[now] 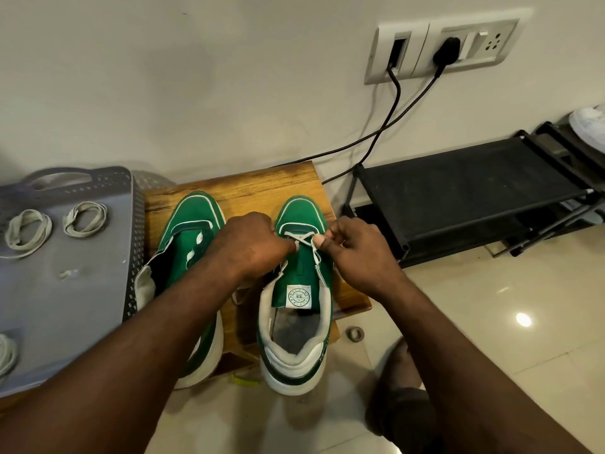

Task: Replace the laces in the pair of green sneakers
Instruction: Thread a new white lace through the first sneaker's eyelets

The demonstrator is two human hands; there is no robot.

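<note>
The white lace (302, 239) crosses the lowest eyelets of the right-hand green sneaker (296, 290), set on the wooden counter (248, 188) directly under both grips; the right hand (357, 247) pinches one end, the left hand (252, 247) curls round the other, probably evening the pull; the unlaced sneaker (183, 250) lies beneath the left forearm; coiled laces (85, 219) wait well left.

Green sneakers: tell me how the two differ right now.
The left sneaker shows no lace in its eyelets; the right sneaker has a white lace crossed at its lowest eyelets, pinched by the left hand and right hand. The left forearm partly covers the left sneaker; the right sneaker's tongue label shows. Both are green, white-soled, toes toward the wall.
</note>
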